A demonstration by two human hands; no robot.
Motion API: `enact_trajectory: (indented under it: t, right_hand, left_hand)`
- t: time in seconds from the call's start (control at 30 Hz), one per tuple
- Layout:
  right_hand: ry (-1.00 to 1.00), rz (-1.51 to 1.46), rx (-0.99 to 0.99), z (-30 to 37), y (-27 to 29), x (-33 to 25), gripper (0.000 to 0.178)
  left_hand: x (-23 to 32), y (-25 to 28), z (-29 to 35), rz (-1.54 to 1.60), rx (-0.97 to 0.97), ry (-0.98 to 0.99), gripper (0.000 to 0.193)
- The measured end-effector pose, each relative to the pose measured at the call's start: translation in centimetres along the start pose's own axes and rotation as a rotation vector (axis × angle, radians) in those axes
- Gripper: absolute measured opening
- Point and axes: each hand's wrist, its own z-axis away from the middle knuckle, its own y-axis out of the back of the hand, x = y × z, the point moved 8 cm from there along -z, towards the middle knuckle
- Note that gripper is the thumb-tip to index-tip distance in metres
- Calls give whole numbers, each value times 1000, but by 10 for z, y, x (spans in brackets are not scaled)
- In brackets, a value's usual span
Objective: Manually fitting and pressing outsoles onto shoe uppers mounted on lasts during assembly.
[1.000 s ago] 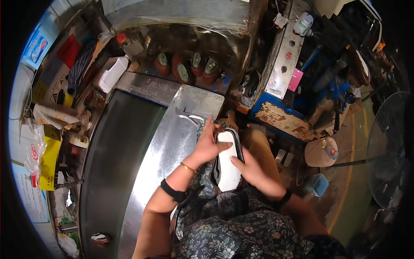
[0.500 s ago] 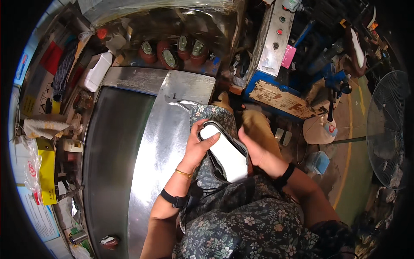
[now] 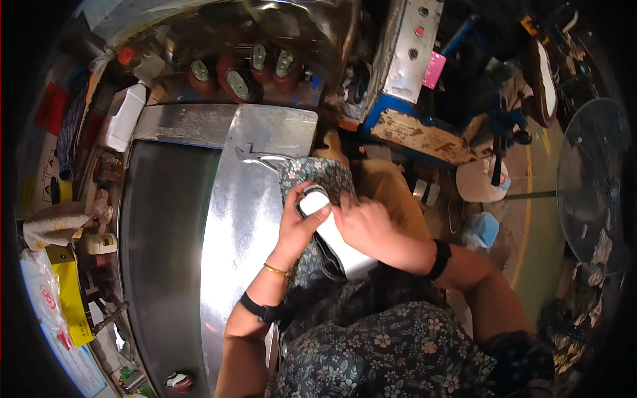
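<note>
Over my lap lies a shoe [image 3: 344, 247] with a flat white bottom facing up and a dark upper round its edge. My left hand [image 3: 297, 224] grips the narrower far end from the left, its thumb pressed on the white face and its fingers round the side. At the right edge of that same end, my right hand [image 3: 369, 227] bends over the shoe with curled fingers; the fingertips press at its rim, and whether they pinch a flap of the upper is hidden. A floral apron [image 3: 391, 338] covers my lap beneath it.
A dark conveyor belt [image 3: 169, 245] and shiny metal plate [image 3: 229, 232] run along my left. Several brown shoe lasts [image 3: 235, 83] stand beyond. A control box [image 3: 413, 53] is at the far right, a fan [image 3: 594, 186] at the right edge. A small shoe [image 3: 179, 381] rests on the belt.
My right hand has gone from lying open along the shoe's right side to curled fingers at its far end. My left hand keeps its hold. The whole view has shifted slightly.
</note>
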Motion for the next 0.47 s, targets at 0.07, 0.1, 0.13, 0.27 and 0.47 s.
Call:
enact_trajectory:
  t: [0.07, 0.1, 0.13, 0.27, 0.47]
  right_hand:
    - [38, 12, -55, -6, -6, -2, 41]
    - [32, 18, -45, -8, -6, 12, 41]
    - [-74, -475, -300, -4, -28, 32, 46]
    - [-349, -1082, -699, 62, -30, 46, 63]
    - [-273, -970, -341, 69, -45, 39, 67]
  left_hand:
    - [1, 2, 1, 59, -10, 39, 54]
    - [1, 2, -1, 89, -23, 62, 54]
    - [1, -2, 0, 87, -33, 55, 54]
    - [-7, 4, 2, -87, -29, 1, 58]
    - [4, -7, 4, -63, -52, 45, 64]
